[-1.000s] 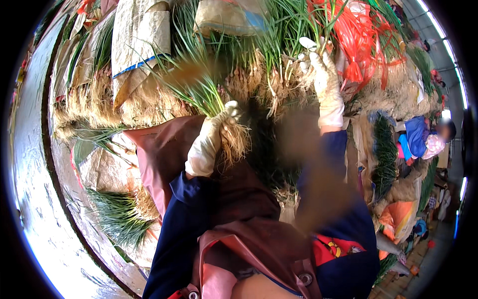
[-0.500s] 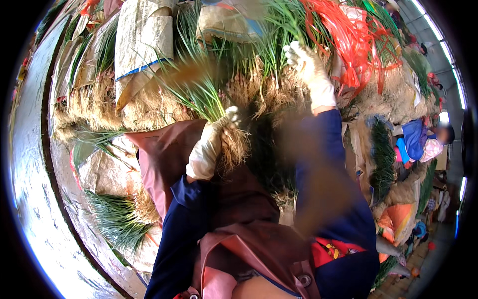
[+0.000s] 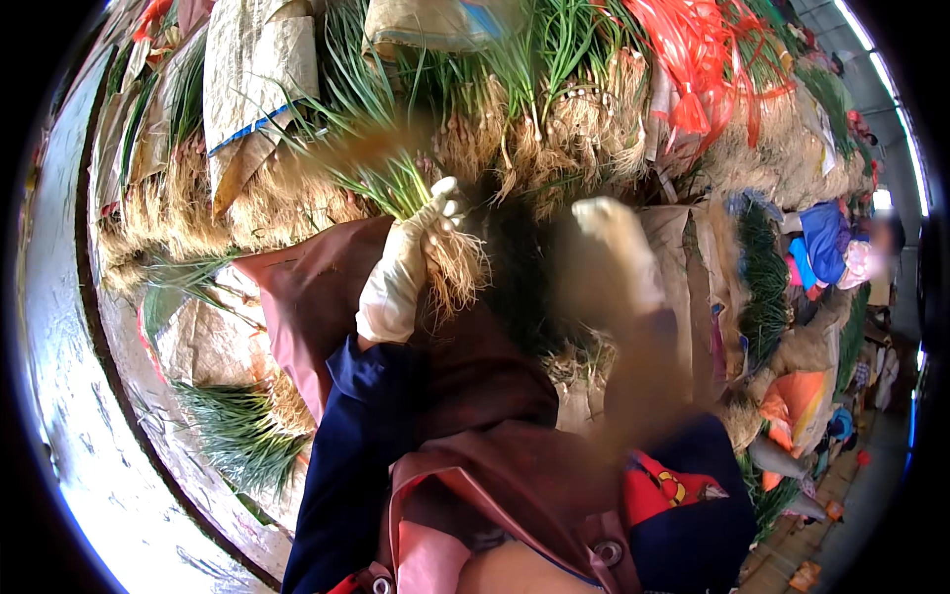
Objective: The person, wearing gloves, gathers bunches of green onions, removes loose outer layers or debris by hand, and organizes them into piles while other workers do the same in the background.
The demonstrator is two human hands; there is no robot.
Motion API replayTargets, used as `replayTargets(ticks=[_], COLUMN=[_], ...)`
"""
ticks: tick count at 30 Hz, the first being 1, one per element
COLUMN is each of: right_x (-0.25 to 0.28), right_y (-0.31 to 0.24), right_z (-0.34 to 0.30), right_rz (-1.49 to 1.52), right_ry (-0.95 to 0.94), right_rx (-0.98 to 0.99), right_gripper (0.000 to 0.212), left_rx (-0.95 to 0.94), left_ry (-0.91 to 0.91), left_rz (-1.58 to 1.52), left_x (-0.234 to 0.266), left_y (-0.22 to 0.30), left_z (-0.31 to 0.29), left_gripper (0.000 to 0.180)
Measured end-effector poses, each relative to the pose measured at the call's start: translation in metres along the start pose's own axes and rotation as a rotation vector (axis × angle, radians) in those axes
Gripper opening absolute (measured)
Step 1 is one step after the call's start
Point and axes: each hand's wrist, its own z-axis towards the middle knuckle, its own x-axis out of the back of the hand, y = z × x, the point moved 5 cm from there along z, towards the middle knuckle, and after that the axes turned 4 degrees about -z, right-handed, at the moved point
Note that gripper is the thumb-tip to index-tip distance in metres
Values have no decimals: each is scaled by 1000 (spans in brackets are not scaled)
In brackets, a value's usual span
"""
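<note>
My left hand [image 3: 398, 272], in a whitish glove, is closed round a bunch of spring onions [image 3: 457, 269] above my lap. Green leaves point up and away from the fist, while pale stringy roots hang out beside the fingers. To the right, my gloved right hand [image 3: 616, 236] hovers over the dark gap in front of the onion row [image 3: 594, 124]. A brown smear covers part of that hand and forearm, and its fingers are blurred, so whether they hold anything is unclear. A maroon apron [image 3: 317, 282] covers my lap.
Red plastic strips [image 3: 688, 94] lie over the onions at the far right. Woven sacks [image 3: 259, 74] drape the row at the far left. More onions [image 3: 237, 431] rest on sacking at my left, beside a long shiny ledge [image 3: 69, 396]. Another person [image 3: 826, 247] is at the right.
My right hand has drawn back toward me from the leaves of the onion row. My left hand keeps hold of its bunch, with the view shifted slightly.
</note>
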Motion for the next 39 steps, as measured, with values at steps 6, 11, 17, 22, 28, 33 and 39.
replayTargets(ticks=[6,11,17,22,28,33,39], right_x=[7,26,24,-52,-98,-96,-76], right_y=[-118,-160,-138,-122,-100,-106,-84], right_z=[116,102,88,73,62,55,76], right_rz=[-862,2,433,482,365,296,540], right_ry=[303,330,-87,-309,-139,-67,-237], right_rx=[-273,299,320,194,150,216,283], right_gripper=[34,15,30,26,23,20,13], left_rx=[55,13,81,28,48,26,143], left_ry=[-5,-61,-19,-81,-142,-85,-165], left_rz=[-56,-16,-46,-15,70,105,279], left_x=[-19,-13,-27,-26,-38,-37,-41], left_y=[-3,-1,-11,-7,-14,-11,-11], left_z=[-4,-7,7,-1,-3,-8,-11], left_gripper=[34,33,30,27,34,34,24])
